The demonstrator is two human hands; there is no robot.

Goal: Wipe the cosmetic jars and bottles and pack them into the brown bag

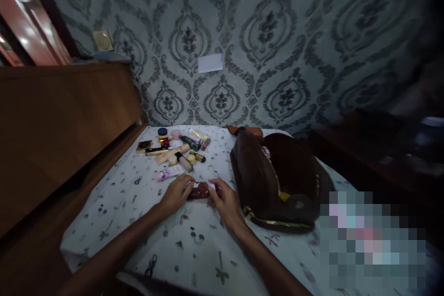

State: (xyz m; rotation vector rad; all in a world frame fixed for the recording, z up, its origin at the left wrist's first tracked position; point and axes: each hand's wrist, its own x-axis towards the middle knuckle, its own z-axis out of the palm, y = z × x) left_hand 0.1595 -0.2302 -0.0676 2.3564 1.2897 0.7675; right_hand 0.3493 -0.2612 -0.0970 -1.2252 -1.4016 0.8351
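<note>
Between my two hands is a small glossy reddish-brown object (199, 191), held low over the printed sheet; its exact kind is hard to make out in the dim light. The fingers of my left hand (178, 192) close on its left end. At its right end, my right hand (224, 199) pinches it between thumb and fingers. Just beyond my left hand lies a white and purple tube (169, 173). To the right of my right hand stands a large dark brown bag (253, 171), unzipped, with something yellow (285, 196) inside.
Several cosmetics lie farther back on the white sheet (114, 208), among them a beige tube (172, 153), a dark green bottle (189, 142) and a blue-lidded jar (162, 132). An orange-brown item (253, 132) rests behind the bag. A wooden panel (65, 134) borders the left.
</note>
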